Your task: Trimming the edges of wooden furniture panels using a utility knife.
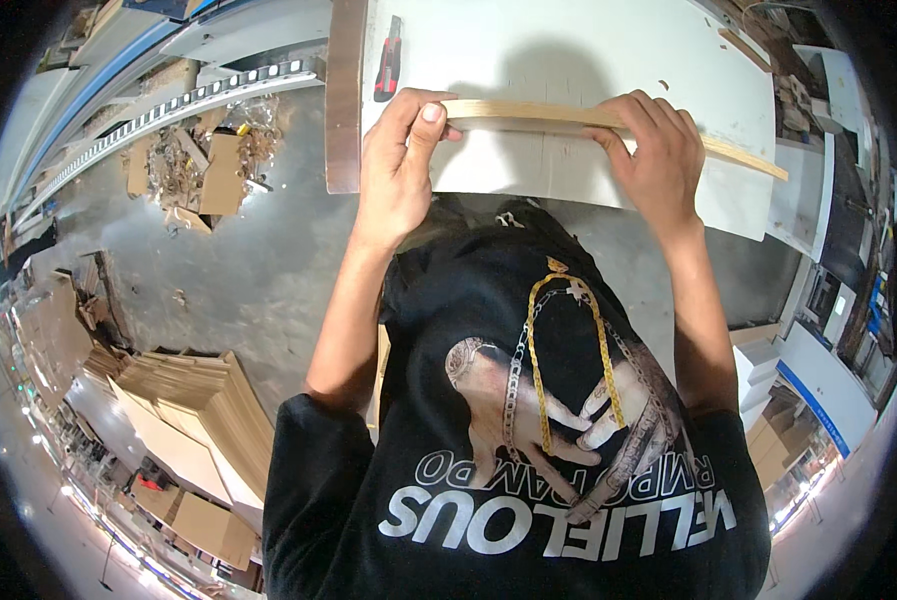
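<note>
A long, thin, pale wooden strip [528, 110] runs left to right above the white tabletop [588, 180]. My left hand [408, 135] pinches its left end, thumb on top of it. Farther along, my right hand [658, 145] grips the strip with fingers over the far side and thumb on the near side. The right end of the strip sticks out past that hand, beyond the table's right side. A red and black utility knife [388, 62] lies on the table just beyond my left hand, apart from it.
Brown edging [344, 110] borders the table's left side. Small wood scraps [663, 84] lie at its far right. On the floor to the left is a heap of cardboard and shavings [208, 170]. Stacked boards [188, 410] stand at lower left, and a roller conveyor [208, 97] runs at upper left.
</note>
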### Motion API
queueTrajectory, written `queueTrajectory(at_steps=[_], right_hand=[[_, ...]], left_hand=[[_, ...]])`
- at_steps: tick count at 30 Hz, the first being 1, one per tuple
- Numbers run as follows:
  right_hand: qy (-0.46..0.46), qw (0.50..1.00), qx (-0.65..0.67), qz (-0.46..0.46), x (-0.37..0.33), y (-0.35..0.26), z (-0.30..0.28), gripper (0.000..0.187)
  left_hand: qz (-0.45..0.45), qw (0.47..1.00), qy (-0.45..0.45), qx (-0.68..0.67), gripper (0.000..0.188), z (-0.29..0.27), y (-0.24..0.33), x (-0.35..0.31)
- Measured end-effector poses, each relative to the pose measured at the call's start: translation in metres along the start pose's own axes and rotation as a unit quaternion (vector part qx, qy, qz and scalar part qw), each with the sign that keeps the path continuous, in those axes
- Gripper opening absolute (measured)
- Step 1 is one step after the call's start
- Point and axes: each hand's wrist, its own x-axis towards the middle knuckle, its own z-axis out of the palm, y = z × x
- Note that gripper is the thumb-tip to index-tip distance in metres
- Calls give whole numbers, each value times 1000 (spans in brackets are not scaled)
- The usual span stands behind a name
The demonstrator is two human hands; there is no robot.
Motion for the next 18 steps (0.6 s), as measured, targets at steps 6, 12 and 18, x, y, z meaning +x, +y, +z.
queueTrajectory(at_steps=[6, 12, 18], right_hand=[[-4, 1000, -11, 3, -1, -1, 1, 25], [-6, 1000, -18, 10, -1, -3, 1, 24], [-15, 1000, -9, 21, 1, -6, 0, 23]], left_hand=[[23, 1000, 10, -9, 41, 4, -9, -2], [-12, 999, 6, -31, 45, 5, -15, -1], [16, 994, -45, -97, 44, -11, -14, 5]])
